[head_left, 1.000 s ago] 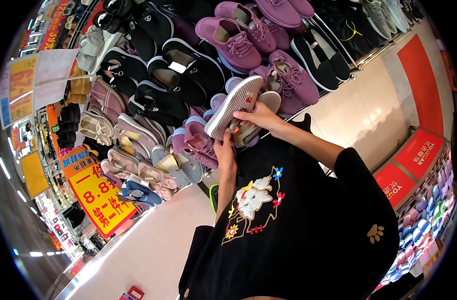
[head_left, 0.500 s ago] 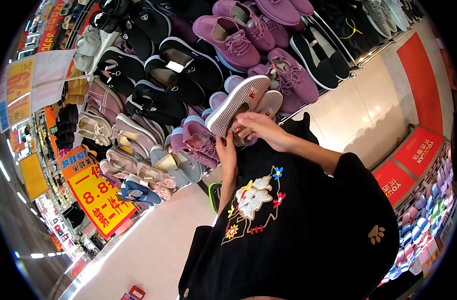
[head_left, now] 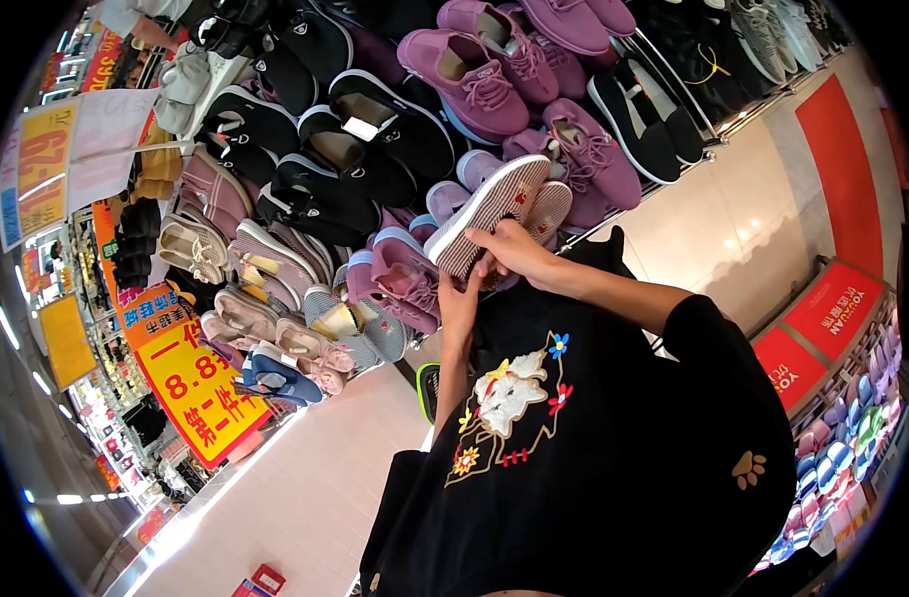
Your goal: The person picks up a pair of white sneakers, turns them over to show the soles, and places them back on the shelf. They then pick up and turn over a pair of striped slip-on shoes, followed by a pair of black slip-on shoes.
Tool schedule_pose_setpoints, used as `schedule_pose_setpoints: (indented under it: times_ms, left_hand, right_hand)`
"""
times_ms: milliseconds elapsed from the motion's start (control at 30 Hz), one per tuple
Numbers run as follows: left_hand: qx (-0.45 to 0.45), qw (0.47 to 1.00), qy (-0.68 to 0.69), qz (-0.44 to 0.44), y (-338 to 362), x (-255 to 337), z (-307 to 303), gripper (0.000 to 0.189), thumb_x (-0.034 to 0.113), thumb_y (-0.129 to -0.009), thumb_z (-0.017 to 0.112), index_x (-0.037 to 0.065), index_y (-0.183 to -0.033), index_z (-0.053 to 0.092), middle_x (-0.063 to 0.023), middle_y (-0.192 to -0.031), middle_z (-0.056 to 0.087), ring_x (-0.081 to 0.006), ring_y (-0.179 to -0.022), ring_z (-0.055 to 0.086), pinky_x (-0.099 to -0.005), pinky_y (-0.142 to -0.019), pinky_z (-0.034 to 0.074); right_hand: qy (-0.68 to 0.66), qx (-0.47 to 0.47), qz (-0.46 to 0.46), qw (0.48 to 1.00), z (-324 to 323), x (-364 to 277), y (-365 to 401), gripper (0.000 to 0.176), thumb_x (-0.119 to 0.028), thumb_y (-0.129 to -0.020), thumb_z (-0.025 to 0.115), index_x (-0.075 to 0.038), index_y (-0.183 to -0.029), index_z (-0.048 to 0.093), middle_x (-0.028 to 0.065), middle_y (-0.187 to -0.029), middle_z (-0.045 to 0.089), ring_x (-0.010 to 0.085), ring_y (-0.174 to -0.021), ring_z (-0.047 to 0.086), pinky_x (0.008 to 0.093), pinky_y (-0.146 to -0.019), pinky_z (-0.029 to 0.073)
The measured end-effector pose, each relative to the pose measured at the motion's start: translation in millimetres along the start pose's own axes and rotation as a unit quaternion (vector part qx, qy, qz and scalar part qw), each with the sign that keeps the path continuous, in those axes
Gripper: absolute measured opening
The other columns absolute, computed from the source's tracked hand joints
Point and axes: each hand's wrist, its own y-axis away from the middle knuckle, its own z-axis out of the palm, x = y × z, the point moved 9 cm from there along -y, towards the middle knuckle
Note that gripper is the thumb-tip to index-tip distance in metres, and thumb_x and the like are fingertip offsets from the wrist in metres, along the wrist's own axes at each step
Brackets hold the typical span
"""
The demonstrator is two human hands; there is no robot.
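A striped slip-on shoe (head_left: 486,211) with a white sole and a small red patch is tilted on its side between my hands, its sole toward the upper left. My left hand (head_left: 457,301) grips its heel end from below. My right hand (head_left: 519,251) is closed on the upper edge by the opening, thumb against the striped side; some of its fingers are hidden. A matching striped shoe (head_left: 549,211) shows just behind it. Purple lace-up shoes (head_left: 596,149) stand close by on the rack.
Black slip-ons (head_left: 395,119) and pink and grey shoes fill the rack. A yellow-and-red price sign (head_left: 201,383) hangs at the left. Red panels (head_left: 837,308) stand above a slipper display (head_left: 842,448) at right. A person's arm (head_left: 154,35) shows at the upper left.
My right hand has closed in on the shoe's opening, its thumb now on the striped side. The left hand still holds the heel. The view has shifted slightly.
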Motion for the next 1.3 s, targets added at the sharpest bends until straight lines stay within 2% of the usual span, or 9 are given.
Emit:
schedule_pose_setpoints:
  times_ms: [133, 333, 400, 567, 933, 1033, 1133, 1233, 1300]
  left_hand:
    - [-0.084, 0.996, 0.040, 0.012, 8, 9, 9, 0.051, 0.021, -0.088, 0.067, -0.005, -0.128, 0.046, -0.0112, -0.119, 0.057, -0.0178, -0.108, 0.053, -0.0316, -0.096, 0.039]
    - [0.010, 0.992, 0.124, -0.021, 12, 3, -2, 0.056, 0.020, -0.085, 0.071, -0.002, -0.130, 0.045, -0.0098, -0.119, 0.057, -0.0176, -0.106, 0.054, -0.0303, -0.095, 0.041]
    - [0.030, 0.991, 0.127, 0.036, 11, 16, -5, 0.061, 0.020, -0.084, 0.073, -0.001, -0.132, 0.042, -0.0100, -0.121, 0.055, -0.0182, -0.110, 0.053, -0.0299, -0.098, 0.039]
    - [0.039, 0.984, 0.002, 0.175, 16, 46, -2, 0.066, 0.012, -0.076, 0.078, -0.001, -0.130, 0.043, -0.0107, -0.122, 0.056, -0.0210, -0.113, 0.053, -0.0323, -0.099, 0.040]
    - [0.016, 0.988, -0.015, 0.153, 5, 34, 1, 0.056, 0.008, -0.078, 0.075, -0.001, -0.125, 0.046, -0.0107, -0.118, 0.057, -0.0193, -0.110, 0.055, -0.0313, -0.097, 0.041]
    - [0.011, 0.986, -0.030, 0.163, 8, 42, 3, 0.056, 0.007, -0.078, 0.074, 0.000, -0.125, 0.045, -0.0104, -0.118, 0.057, -0.0198, -0.111, 0.054, -0.0317, -0.098, 0.040]
    - [0.006, 0.985, -0.055, 0.165, 10, 41, 2, 0.057, 0.007, -0.077, 0.073, 0.000, -0.126, 0.045, -0.0104, -0.118, 0.057, -0.0201, -0.111, 0.054, -0.0321, -0.099, 0.039]
    - [-0.004, 0.985, -0.067, 0.161, 11, 34, 3, 0.058, 0.008, -0.077, 0.073, 0.000, -0.127, 0.044, -0.0108, -0.119, 0.056, -0.0204, -0.112, 0.053, -0.0324, -0.100, 0.038]
    - [-0.008, 0.984, -0.108, 0.145, 14, 34, 4, 0.063, 0.009, -0.076, 0.074, 0.000, -0.129, 0.042, -0.0118, -0.122, 0.055, -0.0212, -0.115, 0.052, -0.0329, -0.101, 0.038]
  right_hand:
    - [0.006, -0.006, 0.013, 1.000, -8, 10, 5, 0.037, -0.037, -0.094, 0.056, -0.001, -0.101, 0.062, 0.0065, -0.082, 0.066, 0.0080, -0.059, 0.059, 0.0212, -0.044, 0.035]
    - [0.076, -0.081, 0.037, 0.993, -13, 28, 15, 0.043, -0.042, -0.093, 0.058, -0.003, -0.109, 0.064, 0.0044, -0.092, 0.066, 0.0101, -0.071, 0.062, 0.0240, -0.054, 0.042]
    - [0.083, -0.104, 0.025, 0.991, -16, 32, 17, 0.043, -0.043, -0.093, 0.057, -0.005, -0.112, 0.065, 0.0049, -0.095, 0.066, 0.0111, -0.073, 0.063, 0.0236, -0.055, 0.044]
    - [0.134, -0.160, 0.007, 0.978, -16, 36, 14, 0.037, -0.039, -0.096, 0.053, -0.008, -0.113, 0.065, 0.0038, -0.097, 0.068, 0.0114, -0.078, 0.063, 0.0241, -0.059, 0.046]
    - [0.206, -0.139, 0.046, 0.967, -31, 35, 18, 0.037, -0.037, -0.095, 0.054, -0.006, -0.110, 0.068, 0.0059, -0.097, 0.070, 0.0119, -0.081, 0.062, 0.0260, -0.066, 0.049]
    - [0.300, -0.060, -0.127, 0.944, -60, 10, 24, 0.034, -0.028, -0.088, 0.067, 0.001, -0.106, 0.067, 0.0099, -0.093, 0.071, 0.0150, -0.079, 0.064, 0.0321, -0.074, 0.052]
    - [0.437, 0.064, -0.111, 0.890, -102, -17, 47, 0.035, -0.032, -0.086, 0.064, 0.002, -0.096, 0.067, 0.0222, -0.086, 0.066, 0.0337, -0.080, 0.066, 0.0386, -0.072, 0.050]
    - [0.437, 0.256, -0.222, 0.833, -139, -46, 65, 0.027, -0.021, -0.092, 0.052, -0.001, -0.108, 0.062, 0.0212, -0.092, 0.065, 0.0334, -0.084, 0.065, 0.0374, -0.073, 0.049]
    - [0.335, 0.274, -0.215, 0.876, -156, -35, 54, 0.027, -0.021, -0.093, 0.051, -0.001, -0.108, 0.062, 0.0185, -0.089, 0.066, 0.0303, -0.081, 0.065, 0.0360, -0.072, 0.049]
